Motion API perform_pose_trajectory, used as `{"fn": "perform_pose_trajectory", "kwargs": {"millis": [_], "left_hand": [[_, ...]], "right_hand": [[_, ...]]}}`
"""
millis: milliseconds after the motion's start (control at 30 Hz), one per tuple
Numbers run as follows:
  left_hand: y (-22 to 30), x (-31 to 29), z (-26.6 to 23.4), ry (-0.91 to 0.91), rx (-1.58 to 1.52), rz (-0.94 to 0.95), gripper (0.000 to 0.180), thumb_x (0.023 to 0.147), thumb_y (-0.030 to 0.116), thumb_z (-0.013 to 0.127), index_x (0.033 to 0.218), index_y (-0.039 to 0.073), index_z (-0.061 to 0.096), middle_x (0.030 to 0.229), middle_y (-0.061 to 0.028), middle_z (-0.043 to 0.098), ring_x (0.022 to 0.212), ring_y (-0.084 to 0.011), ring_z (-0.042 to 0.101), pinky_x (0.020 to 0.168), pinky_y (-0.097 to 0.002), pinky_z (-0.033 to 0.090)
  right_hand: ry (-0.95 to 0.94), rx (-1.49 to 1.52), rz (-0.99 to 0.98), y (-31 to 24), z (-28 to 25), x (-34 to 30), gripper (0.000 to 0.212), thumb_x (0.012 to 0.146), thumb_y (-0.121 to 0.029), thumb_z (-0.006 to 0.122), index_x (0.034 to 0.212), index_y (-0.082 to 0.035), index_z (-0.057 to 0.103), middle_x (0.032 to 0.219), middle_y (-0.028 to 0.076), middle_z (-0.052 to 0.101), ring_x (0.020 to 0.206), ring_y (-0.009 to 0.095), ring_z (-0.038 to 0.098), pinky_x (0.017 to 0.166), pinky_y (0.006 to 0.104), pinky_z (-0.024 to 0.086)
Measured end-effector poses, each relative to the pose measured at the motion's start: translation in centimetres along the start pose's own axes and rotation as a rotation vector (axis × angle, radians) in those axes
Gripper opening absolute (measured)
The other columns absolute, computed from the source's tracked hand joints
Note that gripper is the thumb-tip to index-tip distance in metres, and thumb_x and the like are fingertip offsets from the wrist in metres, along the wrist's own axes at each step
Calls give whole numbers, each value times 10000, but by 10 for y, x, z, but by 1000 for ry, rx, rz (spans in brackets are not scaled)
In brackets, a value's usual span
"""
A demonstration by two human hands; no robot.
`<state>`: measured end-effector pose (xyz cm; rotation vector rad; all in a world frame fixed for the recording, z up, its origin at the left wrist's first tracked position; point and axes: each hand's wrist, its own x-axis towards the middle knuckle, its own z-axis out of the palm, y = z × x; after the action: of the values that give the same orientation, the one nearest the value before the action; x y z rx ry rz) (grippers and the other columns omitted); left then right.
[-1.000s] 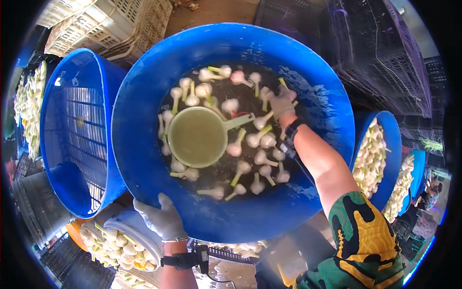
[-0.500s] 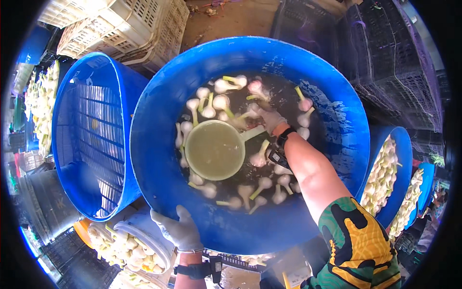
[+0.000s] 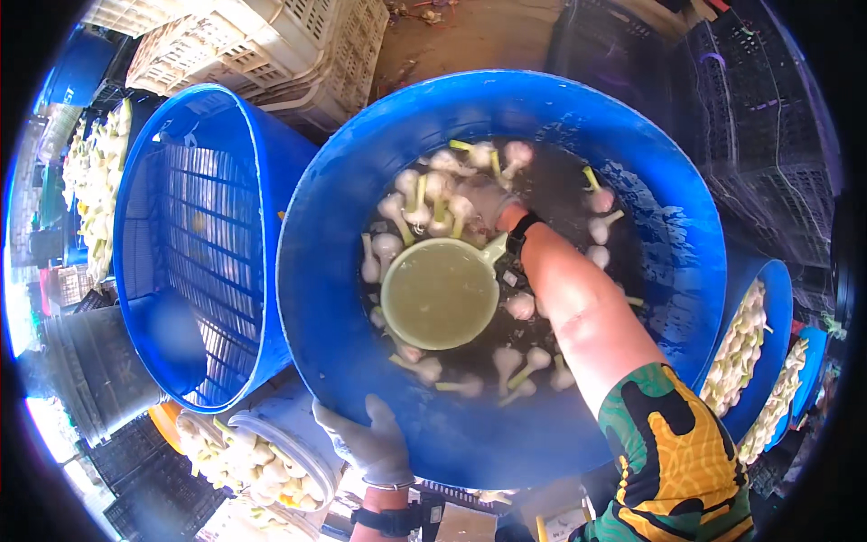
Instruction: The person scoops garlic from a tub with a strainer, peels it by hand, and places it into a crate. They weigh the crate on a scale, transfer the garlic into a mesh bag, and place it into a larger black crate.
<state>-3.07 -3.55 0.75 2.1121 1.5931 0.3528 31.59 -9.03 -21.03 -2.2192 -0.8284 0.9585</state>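
A large round blue tub (image 3: 506, 452) holds dark water with several garlic bulbs (image 3: 417, 368) floating in it, some with green stem ends. My right hand (image 3: 488, 199), in a light glove, reaches into the water among the garlic near the far side. Its fingers are blurred and partly under water, so what they touch is hidden. Beside that wrist floats a pale green dipper (image 3: 440, 294) full of cloudy water, its handle pointing toward my arm. My gloved left hand (image 3: 372, 443) lies against the tub's near rim, thumb and fingers apart, holding nothing.
To the left stands a blue slatted basket (image 3: 194, 271). Below it is a white bucket (image 3: 289, 434) heaped with garlic. At the right, a blue container (image 3: 768, 343) holds more garlic. White crates (image 3: 271, 45) and dark crates (image 3: 750, 117) stand behind the tub.
The view has shifted, with the tub now further right. My right hand has moved away from the dipper's handle end, farther in among the garlic. My left hand stays at the rim.
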Motion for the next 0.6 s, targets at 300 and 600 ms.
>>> {"fn": "perform_pose_trajectory", "kwargs": {"millis": [300, 600], "left_hand": [[4, 1, 2, -48, -68, -8, 586, 795, 10, 549, 1305, -67, 270, 1153, -201, 492, 1028, -275, 531, 889, -375, 445], [22, -1, -4, 13, 31, -8, 577, 775, 129, 612, 1256, -66, 359, 1101, -276, 548, 966, -409, 574, 847, -440, 455]], "right_hand": [[33, 494, 10, -90, 26, 9, 658, 780, -451, 695, 1307, -109, 499, 1250, 129, 543, 1154, 219, 507, 989, 314, 376], [-66, 897, -397, -142, -7, -140, 663, 817, -320, 716, 1352, -54, 428, 1101, 91, 611, 916, 147, 594, 788, 284, 504]]}}
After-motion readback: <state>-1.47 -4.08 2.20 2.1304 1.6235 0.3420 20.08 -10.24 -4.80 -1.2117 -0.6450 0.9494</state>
